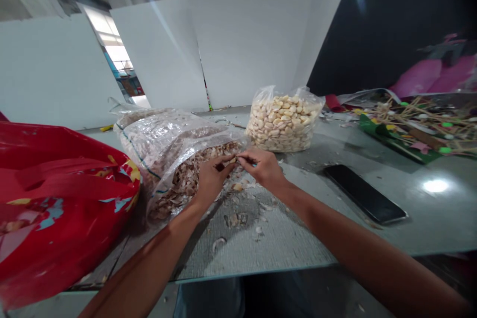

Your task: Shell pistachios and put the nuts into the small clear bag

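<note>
My left hand (213,175) pinches a small pale bean (233,160) between thumb and fingertips, at the mouth of a clear plastic bag of brownish husks (186,174). From the right, my right hand (264,166) meets it, fingers closed at the same bean. A bit of blue shows by the right fingers; I cannot make out what it is. Below the hands, a loose yellowish bean (237,187) lies among husk scraps (235,219) on the grey table (283,243). Just behind stands a clear bag of pale peeled beans (285,121).
A red plastic bag (67,208) bulges at the left. To the right lies a black phone (363,193). Farther right are a green sheet (397,139) and a heap of thin sticks (413,114). White panels (253,39) stand behind the table.
</note>
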A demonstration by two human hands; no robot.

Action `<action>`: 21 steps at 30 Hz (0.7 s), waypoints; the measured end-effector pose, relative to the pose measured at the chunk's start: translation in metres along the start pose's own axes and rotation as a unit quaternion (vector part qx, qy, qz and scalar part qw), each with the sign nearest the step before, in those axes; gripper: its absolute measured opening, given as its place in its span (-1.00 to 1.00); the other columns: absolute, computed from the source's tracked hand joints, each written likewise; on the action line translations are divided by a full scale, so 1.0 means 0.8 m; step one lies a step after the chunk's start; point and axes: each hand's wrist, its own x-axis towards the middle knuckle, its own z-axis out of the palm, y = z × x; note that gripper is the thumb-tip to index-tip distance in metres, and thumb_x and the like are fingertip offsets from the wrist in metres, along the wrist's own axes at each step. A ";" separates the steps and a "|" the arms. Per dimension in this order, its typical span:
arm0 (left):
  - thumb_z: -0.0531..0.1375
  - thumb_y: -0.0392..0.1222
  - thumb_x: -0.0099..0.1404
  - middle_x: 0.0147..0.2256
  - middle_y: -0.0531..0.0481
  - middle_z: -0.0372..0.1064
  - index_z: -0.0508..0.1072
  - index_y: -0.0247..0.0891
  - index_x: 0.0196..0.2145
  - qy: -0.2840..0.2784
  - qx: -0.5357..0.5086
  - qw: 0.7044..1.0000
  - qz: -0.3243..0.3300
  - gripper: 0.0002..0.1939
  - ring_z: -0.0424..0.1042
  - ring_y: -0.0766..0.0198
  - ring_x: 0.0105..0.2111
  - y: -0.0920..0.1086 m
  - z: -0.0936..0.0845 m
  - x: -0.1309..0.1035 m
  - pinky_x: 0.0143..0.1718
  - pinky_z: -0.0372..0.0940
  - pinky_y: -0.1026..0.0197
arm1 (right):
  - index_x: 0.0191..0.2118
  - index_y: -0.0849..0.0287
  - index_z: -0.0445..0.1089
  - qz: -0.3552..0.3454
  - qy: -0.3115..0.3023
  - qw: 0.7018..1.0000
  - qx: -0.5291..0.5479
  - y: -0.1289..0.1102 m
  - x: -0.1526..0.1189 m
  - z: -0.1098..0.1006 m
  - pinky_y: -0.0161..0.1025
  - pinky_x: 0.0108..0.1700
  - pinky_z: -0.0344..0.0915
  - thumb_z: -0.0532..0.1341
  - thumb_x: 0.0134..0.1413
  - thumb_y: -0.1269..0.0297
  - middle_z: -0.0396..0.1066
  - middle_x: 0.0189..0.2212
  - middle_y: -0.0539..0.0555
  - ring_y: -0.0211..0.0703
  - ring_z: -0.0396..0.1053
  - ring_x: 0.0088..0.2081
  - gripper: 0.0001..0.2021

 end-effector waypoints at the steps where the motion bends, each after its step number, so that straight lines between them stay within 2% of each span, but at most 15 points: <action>1: 0.27 -0.11 0.11 -0.57 0.05 0.43 0.58 -0.24 -0.23 0.001 0.012 1.000 0.006 -0.73 0.27 0.38 -0.61 0.000 -0.001 0.000 -0.54 0.17 0.32 | -0.26 0.18 0.52 -0.005 -0.003 1.000 0.001 0.001 0.000 0.000 -0.33 -0.24 0.27 0.15 0.09 0.32 0.51 -0.37 0.05 -0.23 0.42 -0.33 -0.81; 5: 0.27 -0.12 0.13 -0.53 0.03 0.46 0.58 -0.23 -0.22 0.002 0.036 0.999 0.040 -0.75 0.31 0.36 -0.57 -0.003 -0.002 0.001 -0.48 0.22 0.30 | -0.26 0.14 0.51 -0.013 -0.007 1.000 -0.008 0.002 0.000 0.000 -0.32 -0.23 0.28 0.14 0.09 0.30 0.51 -0.37 0.04 -0.22 0.42 -0.33 -0.80; 10: 0.27 -0.11 0.13 -0.47 0.01 0.49 0.58 -0.21 -0.22 0.003 0.043 0.997 0.061 -0.75 0.36 0.33 -0.53 -0.005 0.000 -0.002 -0.43 0.24 0.30 | -0.32 0.15 0.48 -0.034 0.014 0.998 -0.044 -0.002 -0.002 0.003 -0.33 -0.25 0.26 0.13 0.03 0.38 0.47 -0.41 0.04 -0.22 0.38 -0.36 -0.83; 16: 0.26 -0.12 0.13 -0.56 0.04 0.45 0.58 -0.22 -0.24 0.005 0.009 0.999 0.035 -0.76 0.33 0.36 -0.59 -0.004 0.005 -0.005 -0.50 0.21 0.32 | -0.35 0.15 0.45 -0.016 0.021 0.998 -0.050 -0.009 -0.004 0.001 -0.34 -0.27 0.24 0.12 -0.01 0.41 0.45 -0.43 0.03 -0.23 0.36 -0.38 -0.84; 18: 0.27 -0.10 0.11 -0.58 0.05 0.43 0.57 -0.24 -0.25 -0.003 -0.037 0.999 0.009 -0.75 0.32 0.37 -0.62 -0.001 0.006 -0.004 -0.54 0.21 0.33 | -0.36 0.17 0.45 0.002 0.028 0.999 -0.033 -0.008 -0.003 0.002 -0.34 -0.28 0.25 0.13 -0.02 0.38 0.45 -0.44 0.03 -0.25 0.36 -0.41 -0.85; 21: 0.27 -0.07 0.11 -0.51 0.03 0.46 0.54 -0.29 -0.24 -0.013 -0.132 0.991 -0.030 -0.70 0.34 0.37 -0.63 0.004 0.008 -0.002 -0.57 0.24 0.33 | -0.34 0.19 0.45 0.048 0.036 0.998 0.002 -0.003 -0.003 0.005 -0.34 -0.31 0.26 0.15 -0.04 0.33 0.45 -0.47 0.03 -0.25 0.36 -0.44 -0.85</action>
